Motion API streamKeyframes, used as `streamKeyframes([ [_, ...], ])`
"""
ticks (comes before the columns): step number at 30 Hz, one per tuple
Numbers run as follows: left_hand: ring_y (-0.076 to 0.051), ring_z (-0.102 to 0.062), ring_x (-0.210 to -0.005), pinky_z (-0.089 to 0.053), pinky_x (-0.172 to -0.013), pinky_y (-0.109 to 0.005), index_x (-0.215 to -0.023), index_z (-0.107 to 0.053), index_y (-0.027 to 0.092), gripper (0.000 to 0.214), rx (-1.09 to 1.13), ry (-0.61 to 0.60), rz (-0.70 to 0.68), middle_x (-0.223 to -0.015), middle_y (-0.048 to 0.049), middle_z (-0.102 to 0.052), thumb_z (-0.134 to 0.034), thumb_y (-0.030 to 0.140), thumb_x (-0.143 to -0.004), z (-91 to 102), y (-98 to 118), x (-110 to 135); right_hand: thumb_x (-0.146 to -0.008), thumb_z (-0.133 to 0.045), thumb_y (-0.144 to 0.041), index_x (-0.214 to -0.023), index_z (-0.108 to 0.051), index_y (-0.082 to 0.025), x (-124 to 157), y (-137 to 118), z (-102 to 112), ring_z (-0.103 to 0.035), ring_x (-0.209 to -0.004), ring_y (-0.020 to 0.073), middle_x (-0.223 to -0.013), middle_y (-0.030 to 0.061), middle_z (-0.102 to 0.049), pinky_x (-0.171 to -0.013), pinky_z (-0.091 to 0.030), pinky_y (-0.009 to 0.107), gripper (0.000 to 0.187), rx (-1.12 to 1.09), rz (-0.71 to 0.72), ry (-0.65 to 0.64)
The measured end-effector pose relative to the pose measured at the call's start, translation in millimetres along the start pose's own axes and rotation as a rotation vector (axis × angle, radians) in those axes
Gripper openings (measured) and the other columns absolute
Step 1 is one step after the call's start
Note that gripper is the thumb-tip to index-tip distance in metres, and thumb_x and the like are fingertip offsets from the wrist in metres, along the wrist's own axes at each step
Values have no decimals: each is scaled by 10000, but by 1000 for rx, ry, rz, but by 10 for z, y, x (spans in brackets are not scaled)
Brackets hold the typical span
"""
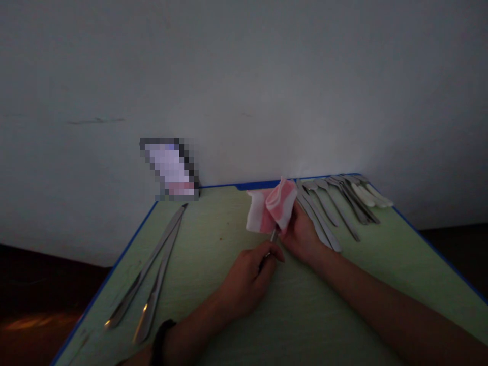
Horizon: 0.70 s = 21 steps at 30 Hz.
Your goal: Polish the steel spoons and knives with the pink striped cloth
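Observation:
My left hand (pixel 247 277) is closed around the handle of a metal piece of cutlery (pixel 273 235), of which only a short silvery stretch shows. Its upper end is covered by a pink and white cloth (pixel 263 211), so I cannot make out whether it is a knife, a spoon or a fork. Closed on that cloth from the right side is my right hand (pixel 302 231), wrapping it about the cutlery. Both hands are close together over the middle of the green table (pixel 305 315). My left wrist wears a dark band.
Two table knives (pixel 143 274) lie at the left, their tips close together. A blurred-out phone-like device (pixel 170 168) leans against the grey wall (pixel 244 91). On the right are more knives (pixel 324 229), several spoons (pixel 339 211) and white-handled cutlery (pixel 362 194). Blue edging borders the table.

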<state>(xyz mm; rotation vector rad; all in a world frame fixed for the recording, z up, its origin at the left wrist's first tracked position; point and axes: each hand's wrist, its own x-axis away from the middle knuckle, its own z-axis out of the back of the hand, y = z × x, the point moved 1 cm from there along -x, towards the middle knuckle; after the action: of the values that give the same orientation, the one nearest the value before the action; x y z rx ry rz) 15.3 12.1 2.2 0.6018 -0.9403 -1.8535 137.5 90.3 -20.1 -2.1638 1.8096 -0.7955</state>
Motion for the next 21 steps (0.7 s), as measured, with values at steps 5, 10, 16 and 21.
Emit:
streamKeyframes([
  [5,-108,-432,-518,-316,-512,-209,-874,-557,179,191,26,-13,34,-569,57,-442,-367,192,-895,-8,3,5,-776,-596,-388,-788,-642,-179,49,28,7,-588,-675,136,-707,-3,-669,-682,-475,263,214,199,34,-112],
  [10,-116,-455,-526,-335,-505,-207,-881,-560,179,195,55,3,44,-573,46,-468,-366,188,-893,-26,-14,3,-724,-642,-288,-775,-647,-199,97,42,1,-580,-664,132,-693,-20,-664,-667,-453,255,103,336,36,-175],
  [16,-114,-443,-507,-328,-501,-210,-941,-570,179,201,14,-5,22,-549,55,-452,-380,167,-878,-11,17,-3,-723,-644,-303,-807,-646,-198,134,17,-33,-572,-632,130,-675,-21,-655,-621,-437,251,135,348,-7,-191],
  [21,-116,-431,-496,-339,-523,-223,-1240,-438,208,362,47,29,15,-563,68,-459,-379,171,-885,-21,15,-4,-732,-645,-325,-809,-640,-178,138,1,-32,-593,-690,140,-712,-3,-669,-658,-444,260,166,334,-56,-219],
])
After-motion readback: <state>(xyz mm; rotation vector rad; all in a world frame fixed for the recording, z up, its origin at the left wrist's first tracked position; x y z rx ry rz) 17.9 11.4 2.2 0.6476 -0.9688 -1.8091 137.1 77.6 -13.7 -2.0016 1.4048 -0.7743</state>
